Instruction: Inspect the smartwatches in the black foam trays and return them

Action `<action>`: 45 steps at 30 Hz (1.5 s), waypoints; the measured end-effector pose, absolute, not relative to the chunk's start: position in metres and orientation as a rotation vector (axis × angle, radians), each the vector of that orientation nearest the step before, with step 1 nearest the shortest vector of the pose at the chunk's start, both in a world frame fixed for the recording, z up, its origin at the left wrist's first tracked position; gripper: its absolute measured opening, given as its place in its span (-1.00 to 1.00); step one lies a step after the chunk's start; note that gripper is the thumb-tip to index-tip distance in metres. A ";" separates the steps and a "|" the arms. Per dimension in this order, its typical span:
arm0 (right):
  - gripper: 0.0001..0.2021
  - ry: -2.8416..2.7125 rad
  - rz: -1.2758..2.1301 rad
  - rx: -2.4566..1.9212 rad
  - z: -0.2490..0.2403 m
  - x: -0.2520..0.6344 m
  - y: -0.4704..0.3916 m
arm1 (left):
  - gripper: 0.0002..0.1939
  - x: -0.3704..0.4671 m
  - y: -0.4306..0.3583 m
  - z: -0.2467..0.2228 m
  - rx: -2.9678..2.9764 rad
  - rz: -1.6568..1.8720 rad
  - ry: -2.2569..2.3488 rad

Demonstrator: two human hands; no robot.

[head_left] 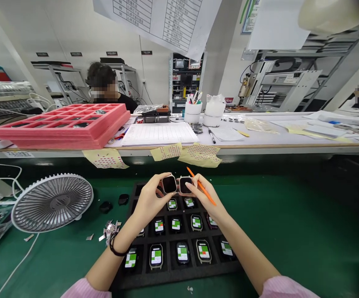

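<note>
My left hand (152, 194) grips a square smartwatch case (169, 184) with a dark screen. Beside it, a second dark-screened smartwatch case (185, 185) is held in my right hand (204, 194), whose thumb lies over its screen. An orange pen-like stick (202, 187) is also tucked in the right hand, slanting across the fingers. Both watches are above the far part of a black compartment tray (179, 279). Several watches in the tray have lit screens with green and white blocks, such as the watch (156, 255) in the front row.
A white fan (60, 203) stands left on the green mat, near metallic scraps (109, 229) and two small black pieces (123, 199). On the raised shelf are a pink foam tray (61, 126), a paper form (161, 133) and white pen cups (193, 111). A person (105, 85) sits beyond.
</note>
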State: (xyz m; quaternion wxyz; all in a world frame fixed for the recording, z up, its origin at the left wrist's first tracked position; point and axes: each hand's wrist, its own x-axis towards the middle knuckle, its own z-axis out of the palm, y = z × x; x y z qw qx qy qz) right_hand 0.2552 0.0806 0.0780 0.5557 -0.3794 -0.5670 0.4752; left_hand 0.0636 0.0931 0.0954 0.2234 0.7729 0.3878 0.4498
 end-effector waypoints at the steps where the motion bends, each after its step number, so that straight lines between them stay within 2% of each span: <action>1: -0.65 -1.383 1.068 -0.951 0.071 0.261 0.089 | -0.57 0.064 0.096 0.093 2.126 1.229 1.082; 3: -0.63 -1.486 0.881 -1.139 0.054 0.277 0.107 | -0.57 0.068 0.104 0.085 2.132 1.152 1.115; 8: -0.61 -1.498 0.772 -1.343 0.008 0.315 0.147 | -0.56 0.097 0.140 0.056 2.302 0.748 1.177; 13: -0.78 -1.561 0.666 -1.540 -0.019 0.331 0.164 | -0.62 0.140 0.171 0.028 2.446 0.563 1.259; 16: -0.70 -1.618 0.613 -1.618 -0.027 0.337 0.169 | -0.64 0.149 0.180 0.016 2.498 0.468 1.322; 20: -0.71 -1.692 0.513 -1.641 -0.030 0.341 0.168 | -0.69 0.136 0.179 0.014 2.542 0.409 1.358; 24: -0.97 -1.763 0.400 -1.599 -0.027 0.333 0.163 | -0.74 0.118 0.175 0.021 2.571 0.374 1.355; 30: -0.81 -1.851 0.335 -1.567 -0.017 0.321 0.156 | -0.64 0.123 0.173 0.011 2.614 0.292 1.293; 37: -0.80 -1.917 0.378 -1.540 -0.005 0.307 0.133 | -0.61 0.130 0.180 0.006 2.631 0.285 1.321; 45: -0.88 -1.962 0.452 -1.698 -0.017 0.286 0.128 | -0.60 0.130 0.186 -0.002 2.634 0.199 1.343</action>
